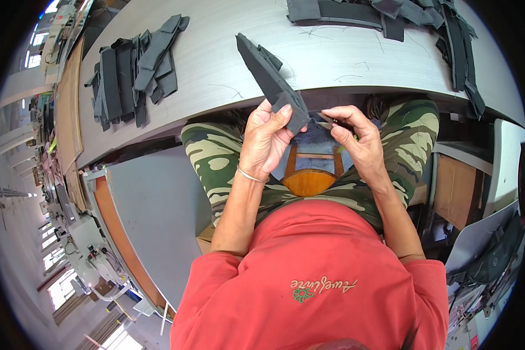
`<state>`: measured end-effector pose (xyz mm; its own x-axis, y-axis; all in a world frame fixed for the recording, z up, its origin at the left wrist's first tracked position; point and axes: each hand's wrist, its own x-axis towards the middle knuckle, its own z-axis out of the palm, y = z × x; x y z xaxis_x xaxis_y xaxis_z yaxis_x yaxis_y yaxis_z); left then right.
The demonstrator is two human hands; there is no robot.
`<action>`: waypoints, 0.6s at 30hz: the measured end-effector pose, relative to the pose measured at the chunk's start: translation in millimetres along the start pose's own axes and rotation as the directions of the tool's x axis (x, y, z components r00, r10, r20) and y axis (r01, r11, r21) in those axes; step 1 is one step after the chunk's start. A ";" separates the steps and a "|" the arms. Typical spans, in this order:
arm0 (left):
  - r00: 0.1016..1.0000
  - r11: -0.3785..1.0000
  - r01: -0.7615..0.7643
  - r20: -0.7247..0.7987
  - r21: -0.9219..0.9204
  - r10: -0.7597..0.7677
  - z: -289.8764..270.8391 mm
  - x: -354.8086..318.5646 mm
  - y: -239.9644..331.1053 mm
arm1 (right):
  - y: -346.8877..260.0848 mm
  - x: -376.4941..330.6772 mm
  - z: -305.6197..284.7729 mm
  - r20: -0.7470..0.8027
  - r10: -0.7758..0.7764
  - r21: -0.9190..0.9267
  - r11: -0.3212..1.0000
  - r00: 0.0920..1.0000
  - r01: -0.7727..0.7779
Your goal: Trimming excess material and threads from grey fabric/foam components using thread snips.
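Observation:
My left hand [262, 140] is closed around the lower end of a dark grey folded fabric strip [267, 76], thumb on top. The strip slants up and to the left, its far end over the table. Just right of its lower end, my right hand [363, 143] is closed on small thread snips [325, 120], their pointed metal tips facing the strip. A narrow gap shows between the tips and the cloth. My fingers hide most of the snips' handle.
The pale table [216, 64] curves ahead, strewn with loose dark threads. A heap of grey strips [122, 73] lies at left, and more strips [350, 13] lie at far right. A wooden stool [306, 182] shows between my knees. A grey panel [151, 192] stands at left.

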<state>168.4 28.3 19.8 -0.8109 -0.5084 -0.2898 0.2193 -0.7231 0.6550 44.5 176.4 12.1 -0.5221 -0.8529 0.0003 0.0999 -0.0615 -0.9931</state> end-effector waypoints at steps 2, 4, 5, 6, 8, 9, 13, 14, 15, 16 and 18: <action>1.000 0.999 -0.002 0.020 -0.043 0.003 -1.5 0.8 -0.8 | 1.3 -0.2 4.9 0.003 0.001 0.093 0.996 1.000 -0.001; 0.999 0.995 0.002 0.055 -0.102 0.003 -3.0 1.6 -2.4 | -0.3 0.9 10.9 -0.009 0.009 0.288 0.958 1.000 -0.007; 0.998 0.995 0.002 0.056 -0.103 0.003 -2.7 1.9 -2.2 | -3.9 2.2 15.5 -0.009 0.009 0.286 0.958 1.000 -0.006; 1.000 0.997 0.000 0.031 -0.078 0.002 -1.4 0.8 -1.5 | -10.4 3.9 20.2 -0.033 -0.006 0.284 0.959 0.999 0.016; 1.000 0.999 -0.006 0.003 -0.054 0.006 4.3 -2.9 1.3 | -21.7 10.5 20.5 -0.014 -0.068 0.114 0.991 0.998 0.069; 1.000 1.000 0.013 -0.019 0.006 -0.013 11.6 -5.1 3.8 | -23.7 14.2 18.6 -0.015 -0.068 0.112 0.991 0.998 0.069; 0.998 0.919 0.061 0.008 0.391 -0.070 34.2 -22.3 29.9 | -35.2 22.9 13.3 0.014 -0.355 -0.203 0.914 0.935 0.350; 1.000 0.779 -0.019 -0.007 0.627 0.029 42.8 -32.9 40.8 | -44.2 22.8 11.3 0.015 -0.382 -0.140 0.915 0.924 0.380; 0.996 0.564 -0.087 0.071 0.821 0.050 46.9 -42.2 58.6 | -54.1 21.6 9.4 0.012 -0.409 -0.076 0.910 0.913 0.408; 0.974 0.424 -0.225 0.197 0.877 0.109 44.7 -49.9 77.2 | -67.9 18.0 12.3 -0.036 -0.308 0.015 0.951 0.951 0.309; 0.930 0.264 -0.364 0.334 0.893 0.150 44.3 -51.7 87.3 | -80.9 16.7 15.0 -0.052 -0.239 0.055 0.969 0.970 0.242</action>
<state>205.4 12.2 122.9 -0.9031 -0.4250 0.0617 -0.1320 0.4115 0.9018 40.4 159.4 94.2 -0.5738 -0.7855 0.2319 0.0168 -0.2944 -0.9555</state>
